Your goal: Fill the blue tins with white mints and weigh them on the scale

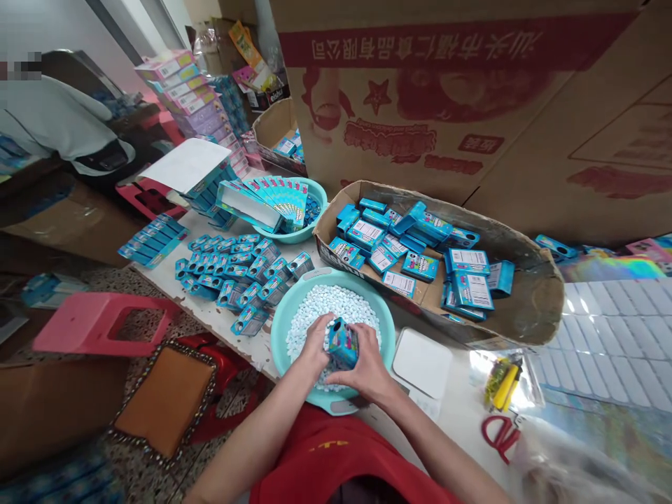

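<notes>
From here I see a long brown cardboard tray [525,308] of blue boxes [420,265] crowding the round turquoise plastic basin [387,336] of white pellets [339,297]. Above these, my right hand [369,360] grips a blue, colourfully printed box [343,343]; whether my left hand [315,344], beside it, is closed I can't tell.

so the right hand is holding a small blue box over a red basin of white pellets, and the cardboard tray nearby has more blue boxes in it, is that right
Not quite: the basin is turquoise, not red, as the head view shows. The right hand does hold a small blue box over the white pellets.
</notes>
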### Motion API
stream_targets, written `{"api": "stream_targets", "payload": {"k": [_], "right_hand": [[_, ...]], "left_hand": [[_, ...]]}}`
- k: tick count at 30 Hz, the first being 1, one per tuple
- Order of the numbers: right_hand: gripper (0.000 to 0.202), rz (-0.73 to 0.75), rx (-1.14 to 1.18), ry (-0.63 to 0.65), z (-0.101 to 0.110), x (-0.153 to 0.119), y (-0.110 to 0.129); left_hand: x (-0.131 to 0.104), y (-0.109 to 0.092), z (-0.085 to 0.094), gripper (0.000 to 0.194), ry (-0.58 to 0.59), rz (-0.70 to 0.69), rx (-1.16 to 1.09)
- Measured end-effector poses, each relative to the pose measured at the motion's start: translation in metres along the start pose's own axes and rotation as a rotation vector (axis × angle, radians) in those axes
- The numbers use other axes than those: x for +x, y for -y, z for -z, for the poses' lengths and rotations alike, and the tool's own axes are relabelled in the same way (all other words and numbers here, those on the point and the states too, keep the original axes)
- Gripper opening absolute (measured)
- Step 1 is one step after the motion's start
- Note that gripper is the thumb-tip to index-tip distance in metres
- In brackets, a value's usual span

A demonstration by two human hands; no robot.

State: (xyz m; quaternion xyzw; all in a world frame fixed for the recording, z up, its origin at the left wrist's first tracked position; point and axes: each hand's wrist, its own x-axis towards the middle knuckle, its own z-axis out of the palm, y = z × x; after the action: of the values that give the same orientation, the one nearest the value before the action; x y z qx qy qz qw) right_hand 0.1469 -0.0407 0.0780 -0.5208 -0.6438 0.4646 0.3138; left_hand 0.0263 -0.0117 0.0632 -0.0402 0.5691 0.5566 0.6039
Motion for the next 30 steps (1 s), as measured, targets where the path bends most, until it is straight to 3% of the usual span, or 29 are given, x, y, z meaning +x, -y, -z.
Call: {"api": "stream_targets", "payload": {"k": [1,5,7,12,18,30], "right_hand": [[0.093,0.028,-0.019,-0.001,0.001,0.001,0.001],[0.040,0.036,-0.056,-0.065,0.018,0.009,0.003],[0.031,0.007,-0.081,-0.095,0.028,0.011,0.003],[0.029,-0.029,-0.081,-0.020,0.030,0.009,0.003],[0.028,0.084,-0.118,-0.035,0.024,0.006,0.012],[0.028,0.123,-0.153,0.029,0.035,0.010,0.026]], "left_hand": [[-0.003,-0.001,-0.002,0.034,-0.001,-0.009,-0.002],[-0.018,-0.018,-0.005,0.032,0.054,-0.031,0.075],[-0.026,-0.031,-0.007,0.033,0.112,-0.037,0.106],[-0.042,-0.053,-0.018,0.031,0.235,-0.154,-0.011],[-0.047,-0.050,-0.027,0.025,0.262,-0.325,-0.047],[-0.047,-0.053,-0.027,0.027,0.262,-0.361,0.036]]}}
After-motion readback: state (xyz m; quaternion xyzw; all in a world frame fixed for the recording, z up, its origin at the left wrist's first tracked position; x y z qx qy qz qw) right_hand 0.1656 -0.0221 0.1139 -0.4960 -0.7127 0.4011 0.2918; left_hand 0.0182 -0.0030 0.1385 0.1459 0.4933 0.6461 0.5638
